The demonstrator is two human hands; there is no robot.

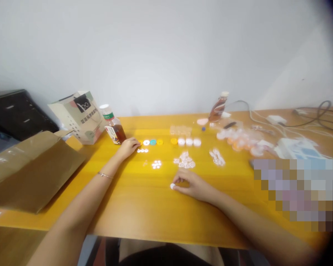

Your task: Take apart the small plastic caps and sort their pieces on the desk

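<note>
My right hand (193, 183) is over the front middle of the table, pinching a small white disc (172, 186) between thumb and fingertips. Farther left, my left hand (128, 147) rests with its fingers closed at an orange disc (140, 142), the left end of a short row. Beside that one lie a white disc (146, 142), a teal disc (153, 142) and another orange disc (160, 142). Three little white pieces (142, 150) sit just below the row. Several small white round pieces (156, 164) and a pile of white patterned cutouts (185, 160) lie between my hands.
A second row has an orange disc (174, 141) and white discs (189, 142). A tea bottle (113, 127), paper bag (83, 114) and cardboard box (36, 170) stand left. At right are a brown bottle (218, 107), loose cutouts (217, 157), blurred containers (238, 140) and cables (319, 114).
</note>
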